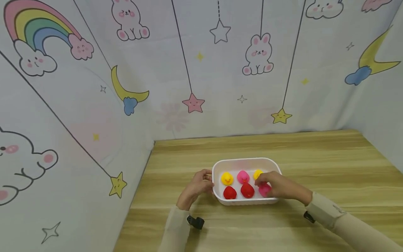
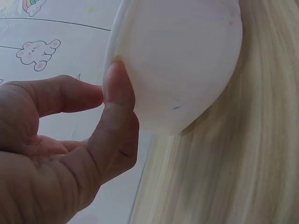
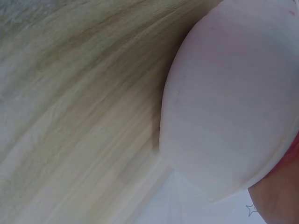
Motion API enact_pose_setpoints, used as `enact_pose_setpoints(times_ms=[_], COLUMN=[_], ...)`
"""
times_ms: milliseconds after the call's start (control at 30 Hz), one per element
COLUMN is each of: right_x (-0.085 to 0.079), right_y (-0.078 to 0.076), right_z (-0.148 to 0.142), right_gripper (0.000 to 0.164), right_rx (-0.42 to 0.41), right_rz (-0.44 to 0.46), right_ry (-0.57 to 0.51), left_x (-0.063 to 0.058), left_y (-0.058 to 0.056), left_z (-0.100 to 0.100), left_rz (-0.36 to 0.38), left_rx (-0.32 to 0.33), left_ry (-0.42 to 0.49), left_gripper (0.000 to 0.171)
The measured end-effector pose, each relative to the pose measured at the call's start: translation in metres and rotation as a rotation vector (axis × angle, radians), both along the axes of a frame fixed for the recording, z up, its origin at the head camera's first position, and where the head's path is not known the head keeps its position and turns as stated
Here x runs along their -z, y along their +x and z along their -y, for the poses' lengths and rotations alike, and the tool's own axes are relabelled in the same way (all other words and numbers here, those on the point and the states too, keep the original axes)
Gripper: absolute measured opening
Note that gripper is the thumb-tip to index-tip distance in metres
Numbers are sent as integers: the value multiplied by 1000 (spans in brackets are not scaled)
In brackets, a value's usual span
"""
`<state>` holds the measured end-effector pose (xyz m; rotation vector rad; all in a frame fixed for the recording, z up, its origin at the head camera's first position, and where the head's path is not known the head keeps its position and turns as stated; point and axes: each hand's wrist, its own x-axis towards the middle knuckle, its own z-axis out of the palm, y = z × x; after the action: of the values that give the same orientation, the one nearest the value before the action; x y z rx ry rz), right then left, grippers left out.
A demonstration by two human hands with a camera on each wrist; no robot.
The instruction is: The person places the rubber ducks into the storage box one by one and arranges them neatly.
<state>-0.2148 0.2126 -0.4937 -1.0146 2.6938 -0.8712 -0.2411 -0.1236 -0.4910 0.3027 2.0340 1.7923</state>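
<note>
A white plastic basin (image 1: 245, 202) stands on the table and holds several small rubber toys. In its far row are a yellow duck (image 1: 227, 179), a pink duck (image 1: 243, 176) and another yellow duck (image 1: 257, 174), partly hidden by fingers. Two red toys (image 1: 247, 190) sit in the near row, left of a second pink duck (image 1: 264, 190). My right hand (image 1: 278, 185) reaches over the basin's right end, thumb and fingers around that pink duck. At the left end my left hand (image 1: 199, 184) pinches the rim; its thumb (image 2: 117, 88) lies along the outer wall (image 2: 187, 60).
The wood-grain table (image 1: 189, 150) extends around the basin. A white cloth printed with bunnies, stars and moons (image 1: 220, 77) hangs behind and on both sides. Black wrist straps (image 1: 196, 222) show at both sleeves.
</note>
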Motion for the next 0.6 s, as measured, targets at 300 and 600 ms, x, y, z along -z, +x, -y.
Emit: enact_pose_setpoints(times_ms=[300,600], right_x=[3,-30], right_y=[-4,7], right_z=[10,-6], right_gripper=[31,32], right_rx=[-35,170], right_rz=[-90,-213], right_ry=[28,-131], left_x=[0,-12], left_y=[-3,-1], left_z=[2,10], left_rz=[5,-195], left_rx=[24,9], left_ry=[11,-275], left_gripper=[52,68])
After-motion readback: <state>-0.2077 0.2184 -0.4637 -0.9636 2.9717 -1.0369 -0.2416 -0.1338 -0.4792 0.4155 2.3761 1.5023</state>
